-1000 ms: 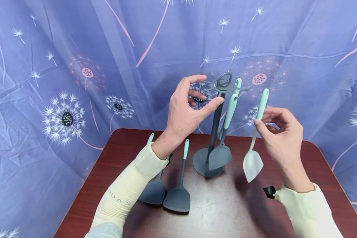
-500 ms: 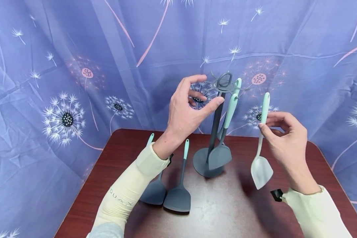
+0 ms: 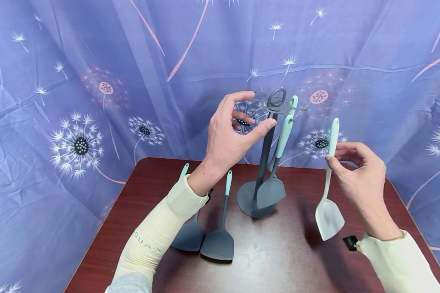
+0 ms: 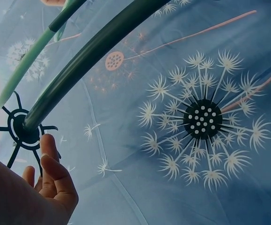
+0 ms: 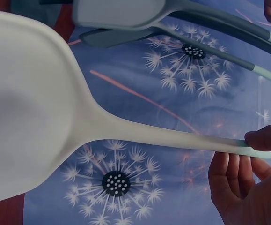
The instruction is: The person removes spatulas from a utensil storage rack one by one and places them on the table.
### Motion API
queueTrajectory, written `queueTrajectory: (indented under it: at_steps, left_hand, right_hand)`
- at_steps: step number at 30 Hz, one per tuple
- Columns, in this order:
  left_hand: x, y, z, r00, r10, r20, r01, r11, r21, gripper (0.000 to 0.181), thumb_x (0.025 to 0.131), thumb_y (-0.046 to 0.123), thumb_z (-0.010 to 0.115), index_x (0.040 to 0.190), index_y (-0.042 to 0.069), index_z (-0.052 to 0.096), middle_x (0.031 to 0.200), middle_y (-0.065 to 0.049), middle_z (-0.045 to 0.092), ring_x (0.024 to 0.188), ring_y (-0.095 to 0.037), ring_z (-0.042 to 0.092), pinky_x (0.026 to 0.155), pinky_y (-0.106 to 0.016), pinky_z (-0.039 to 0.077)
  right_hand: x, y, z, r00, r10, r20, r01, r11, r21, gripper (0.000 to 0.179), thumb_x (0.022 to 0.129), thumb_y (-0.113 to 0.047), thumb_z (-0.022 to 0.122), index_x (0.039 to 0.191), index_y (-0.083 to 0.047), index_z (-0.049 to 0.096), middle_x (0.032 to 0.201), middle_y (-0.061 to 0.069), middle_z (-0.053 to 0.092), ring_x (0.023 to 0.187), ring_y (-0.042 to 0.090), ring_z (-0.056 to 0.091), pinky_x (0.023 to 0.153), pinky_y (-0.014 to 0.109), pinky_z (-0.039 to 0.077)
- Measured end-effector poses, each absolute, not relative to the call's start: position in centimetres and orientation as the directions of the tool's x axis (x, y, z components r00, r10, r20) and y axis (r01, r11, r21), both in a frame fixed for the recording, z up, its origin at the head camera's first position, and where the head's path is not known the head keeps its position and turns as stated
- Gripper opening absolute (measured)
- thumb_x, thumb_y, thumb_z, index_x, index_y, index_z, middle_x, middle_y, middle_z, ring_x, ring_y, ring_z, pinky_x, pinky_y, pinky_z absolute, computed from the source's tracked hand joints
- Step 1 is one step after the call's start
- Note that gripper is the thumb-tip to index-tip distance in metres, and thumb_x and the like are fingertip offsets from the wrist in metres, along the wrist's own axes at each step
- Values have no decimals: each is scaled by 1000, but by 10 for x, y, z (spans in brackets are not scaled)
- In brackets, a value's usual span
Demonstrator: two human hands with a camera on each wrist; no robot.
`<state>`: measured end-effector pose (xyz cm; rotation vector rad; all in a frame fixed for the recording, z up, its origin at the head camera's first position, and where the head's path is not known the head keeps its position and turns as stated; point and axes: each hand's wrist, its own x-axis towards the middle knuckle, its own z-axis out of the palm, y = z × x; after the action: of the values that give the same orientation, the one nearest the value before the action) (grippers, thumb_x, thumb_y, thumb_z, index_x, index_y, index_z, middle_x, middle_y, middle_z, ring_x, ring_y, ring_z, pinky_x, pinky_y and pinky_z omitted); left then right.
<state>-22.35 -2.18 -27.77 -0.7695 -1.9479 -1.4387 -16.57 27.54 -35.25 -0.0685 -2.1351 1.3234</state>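
Observation:
My right hand (image 3: pixel 363 179) pinches a pale spatula (image 3: pixel 330 215) by its mint-green handle, thumb in front and fingers behind. Its blade hangs downward, apart from the table. A grey utensil stand (image 3: pixel 265 162) with a ring of hooks on top rises left of it. Two grey spatulas with mint handles hang there; the front one (image 3: pixel 271 191) partly hides the rear one's handle (image 3: pixel 293 103). My left hand (image 3: pixel 225 130) is held in a loose C at the stand's hooks, thumb near the pole; whether it touches them is unclear. Its fingers (image 4: pixel 55 173) come close to the hooks in the left wrist view.
Two dark grey turners, one (image 3: pixel 218 244) beside the other (image 3: pixel 188 236), lie on the dark red table (image 3: pixel 278 260) at the left. My left forearm partly covers the outer one. A blue dandelion-print curtain (image 3: pixel 190 53) stands behind the table.
My right hand has moved right and slightly down with the pale spatula, away from the stand. The left hand has stayed where it was.

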Motion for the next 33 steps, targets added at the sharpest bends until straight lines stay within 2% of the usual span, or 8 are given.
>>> queueTrajectory:
  at_steps: [4, 16, 20, 27, 33]
  left_hand:
    - [-223, -22, -278, -661, 102, 743, 741, 244, 626, 61, 88, 40, 86, 140, 19, 63, 136, 6, 63, 87, -7, 70, 76, -32, 50]
    - [-223, -22, -278, -661, 101, 744, 743, 230, 629, 60, 88, 39, 86, 139, 19, 63, 136, 8, 63, 86, -4, 70, 74, -31, 50]
    - [-224, -22, -279, -663, 98, 742, 741, 228, 632, 60, 87, 40, 87, 138, 19, 63, 134, 12, 63, 85, -5, 70, 73, -31, 50]
    - [-223, -22, -279, -661, 98, 744, 741, 238, 628, 60, 87, 41, 87, 139, 19, 63, 133, 11, 63, 84, -4, 70, 74, -30, 51]
    - [-223, -23, -278, -666, 104, 739, 738, 235, 632, 61, 87, 40, 87, 139, 20, 62, 133, 11, 63, 85, -3, 69, 76, -31, 51]
  right_hand:
    - [-166, 281, -355, -809, 362, 464, -247, 507, -826, 31, 87, 3, 81, 117, 0, 76, 90, -7, 72, 85, 4, 69, 77, 8, 55]
    - [-166, 297, -359, -814, 366, 452, -165, 599, -783, 27, 89, -3, 81, 116, -4, 76, 87, -16, 69, 82, -3, 67, 77, 5, 52]
    - [-167, 303, -362, -817, 358, 453, -147, 630, -763, 26, 89, -6, 80, 115, -5, 76, 84, -22, 67, 78, -9, 66, 75, 4, 51]
    - [-173, 319, -372, -833, 333, 441, -98, 696, -711, 26, 89, -10, 81, 115, -6, 76, 80, -35, 62, 73, -23, 60, 66, 2, 46]
    - [-175, 329, -378, -839, 318, 442, -84, 726, -682, 28, 89, -10, 81, 116, -4, 76, 79, -40, 58, 73, -27, 56, 66, 1, 43]
